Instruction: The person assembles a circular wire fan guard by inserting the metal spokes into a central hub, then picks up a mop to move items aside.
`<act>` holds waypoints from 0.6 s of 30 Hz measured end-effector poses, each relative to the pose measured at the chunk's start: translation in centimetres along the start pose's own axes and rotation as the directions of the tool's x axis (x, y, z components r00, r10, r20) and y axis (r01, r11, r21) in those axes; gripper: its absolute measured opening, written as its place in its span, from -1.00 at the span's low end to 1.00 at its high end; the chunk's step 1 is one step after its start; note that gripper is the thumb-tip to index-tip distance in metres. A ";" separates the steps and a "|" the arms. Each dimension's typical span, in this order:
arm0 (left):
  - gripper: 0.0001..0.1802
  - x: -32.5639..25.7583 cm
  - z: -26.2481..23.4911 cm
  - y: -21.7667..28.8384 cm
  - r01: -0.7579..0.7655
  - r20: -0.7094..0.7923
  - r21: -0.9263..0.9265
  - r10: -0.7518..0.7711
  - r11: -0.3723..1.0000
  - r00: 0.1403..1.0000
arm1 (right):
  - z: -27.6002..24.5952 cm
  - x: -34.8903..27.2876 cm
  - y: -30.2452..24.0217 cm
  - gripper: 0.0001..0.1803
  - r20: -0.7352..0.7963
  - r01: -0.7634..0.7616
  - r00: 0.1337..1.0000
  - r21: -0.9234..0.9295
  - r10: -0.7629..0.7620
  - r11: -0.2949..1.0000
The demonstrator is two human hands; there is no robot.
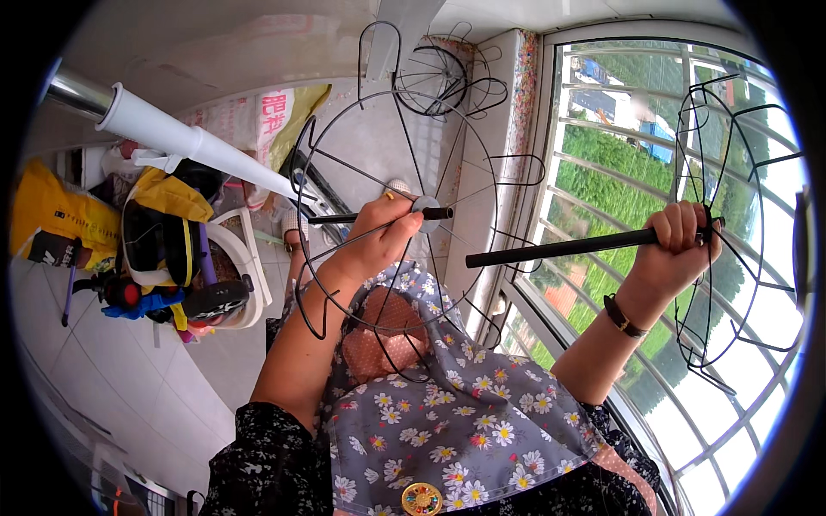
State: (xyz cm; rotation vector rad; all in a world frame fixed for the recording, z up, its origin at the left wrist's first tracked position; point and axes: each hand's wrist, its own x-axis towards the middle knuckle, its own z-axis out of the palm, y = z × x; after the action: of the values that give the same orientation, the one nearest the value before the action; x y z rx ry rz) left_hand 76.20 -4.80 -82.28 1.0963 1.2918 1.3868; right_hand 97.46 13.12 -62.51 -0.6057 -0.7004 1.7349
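I see left hand point(379, 232) pinching frame point(391, 215) hub, right hand point(680, 245) squeezing rod point(559, 249); next, prob. line rod w/ hub.

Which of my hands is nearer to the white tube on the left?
Left. The left hand grips a wire frame's hub just right of the white tube; the right hand holds a black rod by the window.
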 end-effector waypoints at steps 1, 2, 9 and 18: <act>-0.79 0.2 -0.1 -0.3 -0.052 0.019 0.038 0.052 0.998 0.998 | -0.1 0.1 0.1 -0.74 -0.004 0.009 1.000 -0.006 -0.009 1.000; -0.80 0.0 -0.5 -0.2 -0.021 0.025 0.066 0.019 0.998 1.000 | -0.2 0.1 0.4 -0.74 -0.009 0.018 1.000 -0.011 -0.018 1.000; -0.83 -1.0 -2.8 -0.2 0.122 -0.028 0.075 -0.120 0.990 0.992 | -3.9 -0.7 5.3 -0.68 -0.139 -0.262 0.961 -0.161 0.241 0.952; -0.72 -1.4 -3.6 -0.6 0.198 0.033 0.075 -0.201 0.977 0.979 | -4.6 -1.8 6.6 -0.70 -0.182 -0.253 0.956 -0.126 0.228 0.959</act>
State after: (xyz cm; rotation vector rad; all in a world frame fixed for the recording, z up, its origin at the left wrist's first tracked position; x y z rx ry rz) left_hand 72.98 -6.77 -83.10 1.0066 1.3912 1.1714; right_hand 96.78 10.70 -70.32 -0.9616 -0.6619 1.8398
